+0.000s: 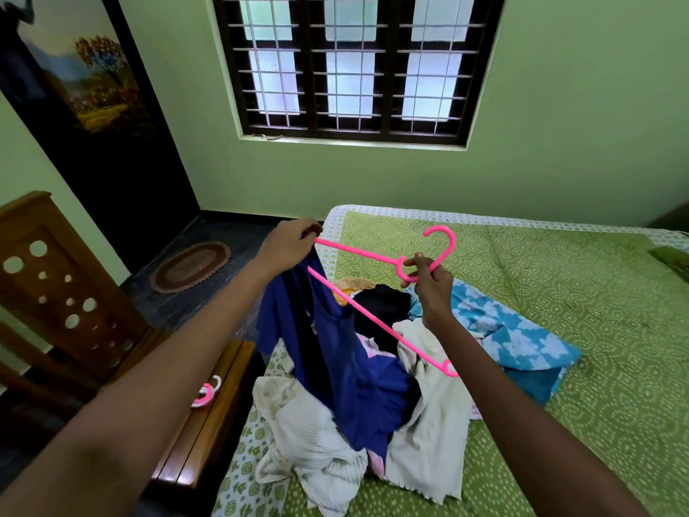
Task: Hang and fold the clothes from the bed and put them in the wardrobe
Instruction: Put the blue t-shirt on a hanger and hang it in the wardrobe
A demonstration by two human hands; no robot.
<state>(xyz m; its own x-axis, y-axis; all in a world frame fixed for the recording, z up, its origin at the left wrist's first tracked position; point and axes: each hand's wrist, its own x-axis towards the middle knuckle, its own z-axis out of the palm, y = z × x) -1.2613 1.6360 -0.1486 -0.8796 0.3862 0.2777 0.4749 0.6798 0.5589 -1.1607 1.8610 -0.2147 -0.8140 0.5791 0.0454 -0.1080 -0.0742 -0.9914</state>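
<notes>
A pink plastic hanger (376, 315) is held up over the bed. My right hand (428, 283) pinches it at the neck, just below the hook. My left hand (289, 246) grips the shoulder of a dark blue garment (335, 352) at the hanger's left end. The blue garment hangs down from there onto a pile of clothes (421, 423) on the bed: white pieces, a black one, and a light blue flowered cloth (510, 330).
The bed has a green patterned sheet (559, 278). A wooden bench (212, 397) stands left of it with more pink and white hangers (207, 395) on it. A dark wardrobe (93, 117) with a painted door fills the left corner. An oval mat (190, 266) lies on the floor.
</notes>
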